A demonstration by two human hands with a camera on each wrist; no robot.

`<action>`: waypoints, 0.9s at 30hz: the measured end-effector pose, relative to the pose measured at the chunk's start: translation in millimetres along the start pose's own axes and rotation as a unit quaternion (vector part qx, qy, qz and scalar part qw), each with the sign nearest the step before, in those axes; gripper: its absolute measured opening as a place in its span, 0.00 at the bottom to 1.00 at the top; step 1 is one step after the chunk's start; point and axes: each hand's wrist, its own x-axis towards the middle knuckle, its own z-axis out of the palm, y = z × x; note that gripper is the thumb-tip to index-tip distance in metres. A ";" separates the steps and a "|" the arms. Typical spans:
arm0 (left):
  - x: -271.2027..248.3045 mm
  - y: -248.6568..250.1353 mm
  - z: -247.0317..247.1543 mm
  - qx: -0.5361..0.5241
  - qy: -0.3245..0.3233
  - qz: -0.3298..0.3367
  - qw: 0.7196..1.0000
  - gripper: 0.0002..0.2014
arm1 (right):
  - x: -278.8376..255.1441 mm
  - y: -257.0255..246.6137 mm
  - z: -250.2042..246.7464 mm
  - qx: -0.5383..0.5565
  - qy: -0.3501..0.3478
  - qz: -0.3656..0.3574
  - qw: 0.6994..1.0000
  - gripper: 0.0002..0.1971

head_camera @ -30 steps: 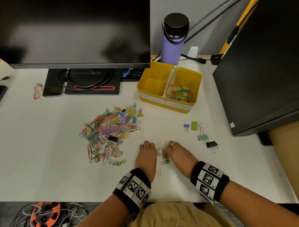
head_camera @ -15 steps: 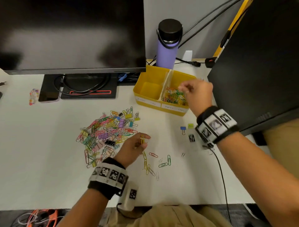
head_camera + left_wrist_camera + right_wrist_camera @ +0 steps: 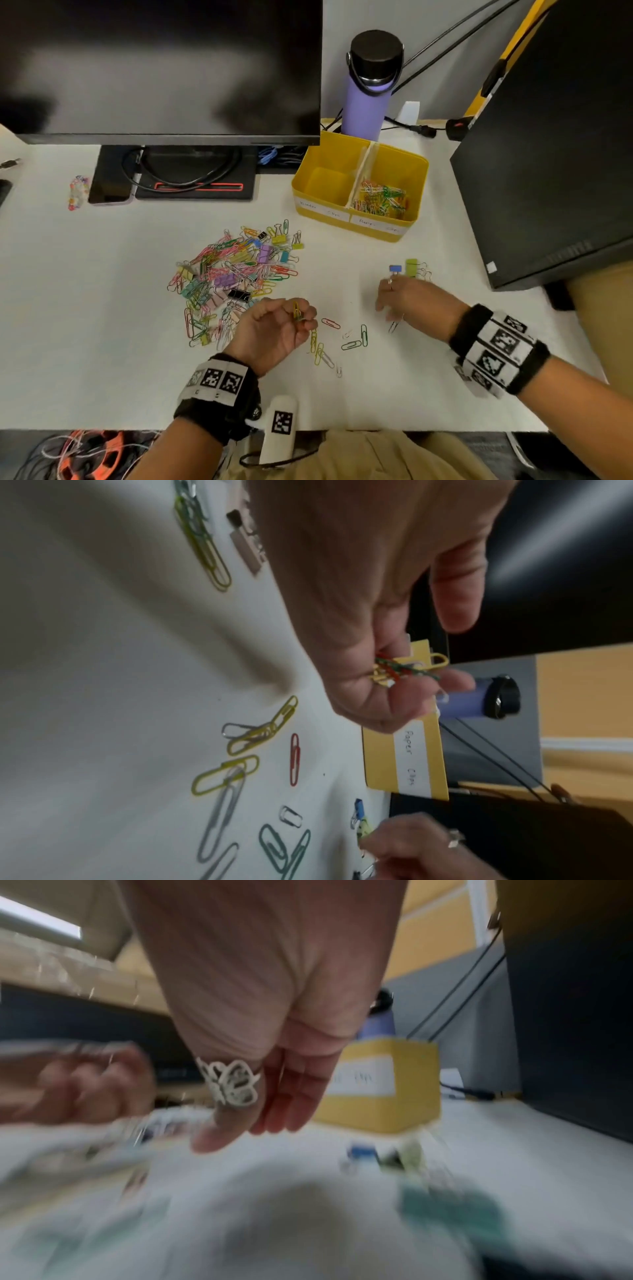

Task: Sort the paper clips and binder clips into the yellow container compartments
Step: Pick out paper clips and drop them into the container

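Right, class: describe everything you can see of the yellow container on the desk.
The yellow container is a rectangular, open-topped box that looks like plastic, standing upright on the white desk in front of the purple bottle. A pale divider splits it in two. The left compartment looks empty; the right compartment holds coloured paper clips. White handwritten labels run along its front. Neither hand touches it.

Right label [image 3: 411, 758] on front wall of yellow container [image 3: 378, 764]: handwritten "Paper Clips".
Left label [image 3: 322, 209] on same wall: handwritten, probably "Binder Clips", blurred.
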 end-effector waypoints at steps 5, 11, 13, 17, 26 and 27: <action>-4.6 -0.7 16.2 0.182 0.170 -0.009 0.968 0.26 | -14.0 9.5 29.0 0.041 -0.057 0.063 0.996 0.10; -2.9 -13.8 24.9 0.403 0.235 0.099 0.879 0.13 | -15.7 -2.5 37.6 -0.035 -0.025 0.000 0.999 0.08; -4.4 -14.6 23.9 0.531 0.227 0.125 0.806 0.09 | -15.0 -9.5 43.9 -0.088 -0.027 -0.020 0.996 0.15; -4.1 -16.5 22.7 0.833 0.172 -0.037 0.525 0.48 | -8.4 -23.9 56.6 -0.076 -0.002 -0.072 0.995 0.22; -9.5 -47.0 17.2 0.861 0.197 -0.056 0.466 0.43 | 14.6 -45.0 60.2 0.049 -0.065 -0.077 0.994 0.27; -9.2 -49.3 16.6 0.862 0.198 -0.059 0.463 0.40 | 15.3 -45.0 61.6 0.042 -0.053 -0.072 0.995 0.25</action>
